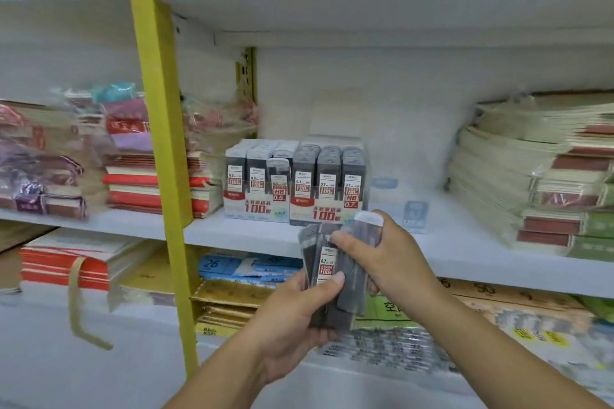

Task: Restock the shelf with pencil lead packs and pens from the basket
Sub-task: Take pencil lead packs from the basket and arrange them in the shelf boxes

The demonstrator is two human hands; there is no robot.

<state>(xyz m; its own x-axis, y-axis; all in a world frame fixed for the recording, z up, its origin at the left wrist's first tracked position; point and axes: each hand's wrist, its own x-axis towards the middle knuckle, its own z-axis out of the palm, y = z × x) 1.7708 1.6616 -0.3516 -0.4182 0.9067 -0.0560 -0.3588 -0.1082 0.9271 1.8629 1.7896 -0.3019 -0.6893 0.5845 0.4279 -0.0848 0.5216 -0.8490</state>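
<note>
In front of the middle shelf (232,232), both hands hold a fanned bunch of dark pencil lead packs (327,267) with white and red labels. My left hand (292,319) grips the bunch from below, its thumb lying across the front pack. Around the upper right packs curl the fingers of my right hand (382,256). Just behind them on the shelf stand two display boxes of lead packs, a 0.5 box (255,183) on the left and a 0.7 box (329,186) on the right. No basket or pens are in view.
A yellow upright post (159,143) divides the shelving left of the boxes. Wrapped notebooks (139,176) are stacked left of the boxes and green-and-red booklets (538,183) on the right. Bare shelf lies between the 0.7 box and the booklets. Paper goods fill the shelf below.
</note>
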